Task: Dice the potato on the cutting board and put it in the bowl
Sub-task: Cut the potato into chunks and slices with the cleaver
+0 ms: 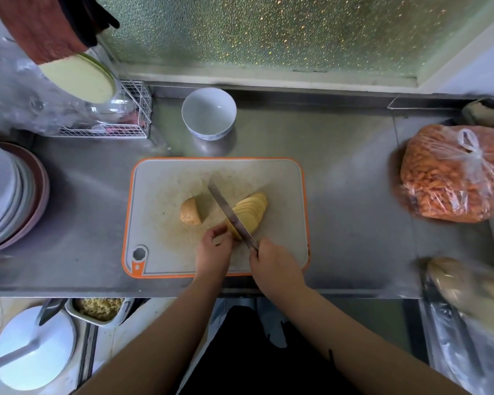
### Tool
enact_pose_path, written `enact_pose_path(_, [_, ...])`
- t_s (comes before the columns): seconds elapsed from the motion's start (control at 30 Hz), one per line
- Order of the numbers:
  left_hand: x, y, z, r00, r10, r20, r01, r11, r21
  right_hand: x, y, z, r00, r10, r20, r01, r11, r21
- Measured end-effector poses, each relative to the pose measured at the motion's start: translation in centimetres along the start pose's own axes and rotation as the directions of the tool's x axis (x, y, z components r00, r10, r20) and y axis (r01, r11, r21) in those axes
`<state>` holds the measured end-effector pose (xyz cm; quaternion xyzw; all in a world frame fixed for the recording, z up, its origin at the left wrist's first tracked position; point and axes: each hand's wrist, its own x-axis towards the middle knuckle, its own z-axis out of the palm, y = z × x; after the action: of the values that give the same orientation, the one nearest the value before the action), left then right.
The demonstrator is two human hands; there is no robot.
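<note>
A potato is seen part-sliced at the centre of an orange-rimmed board [160, 178] on a steel bench [348, 195]. A fan of pale slices [253, 209] lies overlapped, its long axis running from about 1 o'clock to 7 o'clock, while an uncut end piece [190, 211] rests apart at the slices' 9 o'clock, cut face turned toward them. The near end of the fan is pinched by the curled fingers of the left hand [214, 246]. A knife [231, 216] is gripped at its handle by the right hand [274, 266], fingers closed round it, the blade laid across the slices and pointing to roughly 11 o'clock. The slices are judged firm but wet and slippery, liable to slide apart; they are best held pressed together from above, fingertips tucked back from the edge. A white bowl [208, 112], nothing seen in it, stands at the board's 12 o'clock, just beyond its far rim.
</note>
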<state>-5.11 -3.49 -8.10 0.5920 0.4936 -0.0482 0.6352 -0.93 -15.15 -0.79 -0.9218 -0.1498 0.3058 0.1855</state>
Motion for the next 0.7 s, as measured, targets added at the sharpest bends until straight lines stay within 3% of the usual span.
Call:
enact_pose_path(0.3, [-0.05, 0.19, 0.16, 1.000, -0.002, -0.005, 0.001, 1.000, -0.020, 0.17, -0.01, 0.23, 1.000, 0.011, 0.005, -0.011, 1.000, -0.017])
enact_pose_path(0.7, [-0.51, -0.08, 0.34, 0.990, 0.106, -0.095, -0.098, 0.992, 0.082, 0.59, -0.53, 0.06, 0.999, 0.042, 0.003, -0.042, 0.999, -0.036])
